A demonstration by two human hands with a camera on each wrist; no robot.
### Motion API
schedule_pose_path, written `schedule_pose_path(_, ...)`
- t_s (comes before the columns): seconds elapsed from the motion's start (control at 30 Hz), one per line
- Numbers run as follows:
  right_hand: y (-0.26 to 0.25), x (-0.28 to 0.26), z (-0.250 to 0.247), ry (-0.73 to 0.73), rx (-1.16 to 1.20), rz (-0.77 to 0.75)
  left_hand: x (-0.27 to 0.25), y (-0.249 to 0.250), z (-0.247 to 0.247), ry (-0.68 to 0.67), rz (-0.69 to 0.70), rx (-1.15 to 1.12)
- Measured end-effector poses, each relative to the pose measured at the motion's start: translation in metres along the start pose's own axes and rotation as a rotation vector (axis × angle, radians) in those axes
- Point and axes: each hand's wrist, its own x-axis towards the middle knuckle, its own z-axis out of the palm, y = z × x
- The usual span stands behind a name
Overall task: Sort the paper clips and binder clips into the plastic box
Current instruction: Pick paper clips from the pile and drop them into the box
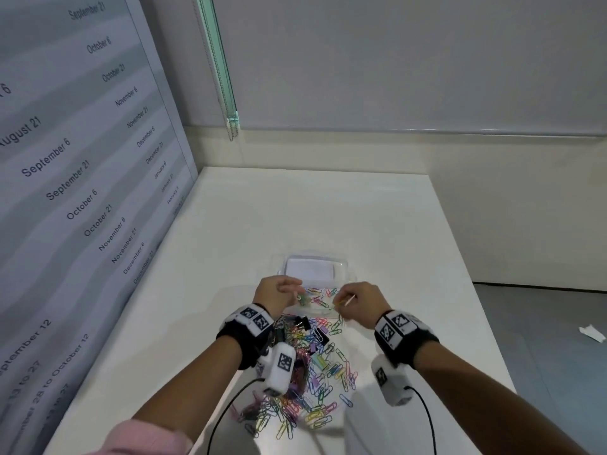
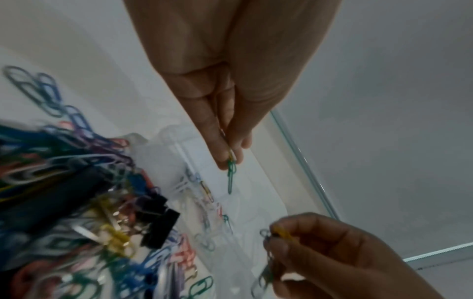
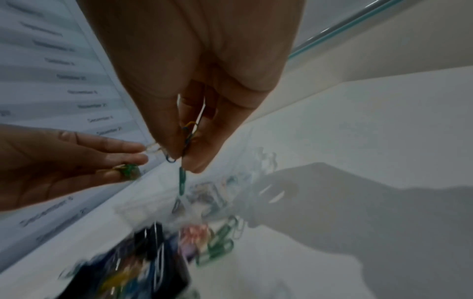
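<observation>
A clear plastic box (image 1: 341, 267) sits on the white table, with several coloured paper clips (image 1: 320, 298) in its near compartment. In front of it lies a big pile of coloured paper clips (image 1: 315, 372) mixed with black binder clips (image 1: 320, 336). My left hand (image 1: 297, 292) hovers over the box's left side and pinches a green paper clip (image 2: 231, 178) that dangles from the fingertips. Over the box's right side, my right hand (image 1: 341, 302) pinches a small bunch of paper clips, a yellow one (image 2: 282, 232) on top and a green one (image 3: 182, 182) hanging below.
A printed panel of dates (image 1: 82, 178) stands along the table's left edge. Two black cables (image 1: 230, 408) run from the wrist cameras across the near table. The table's right edge (image 1: 473, 290) drops to a grey floor with a paper scrap (image 1: 591, 333).
</observation>
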Motion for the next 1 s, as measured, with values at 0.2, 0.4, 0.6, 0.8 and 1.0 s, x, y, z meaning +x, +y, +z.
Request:
schedule_pose_path(0.2, -0.012, 0.016, -0.003, 0.096, 0.113, 0.054, 0.02, -0.001, 0.011, -0.014, 0.012, -0.003)
schedule_pose_path(0.4, 0.003, -0.001, 0.001, 0.04, 0.015, -0.02, -0.014, -0.009, 0.008, -0.085, 0.106, 0.274)
schedule_pose_path(0.6, 0.04, -0.029, 0.021, -0.272, -0.287, -0.023, -0.052, -0.04, 0.015, -0.362, 0.096, 0.727)
schedule_pose_path(0.8, 0.047, -0.052, 0.048, -0.351, -0.334, -0.078, -0.064, -0.068, 0.035, -0.316, 0.178, 0.946)
schedule_pose_path(1.0, 0.054, -0.058, 0.056, -0.278, -0.284, -0.067, -0.059, -0.077, 0.034, -0.191, 0.275, 0.955)
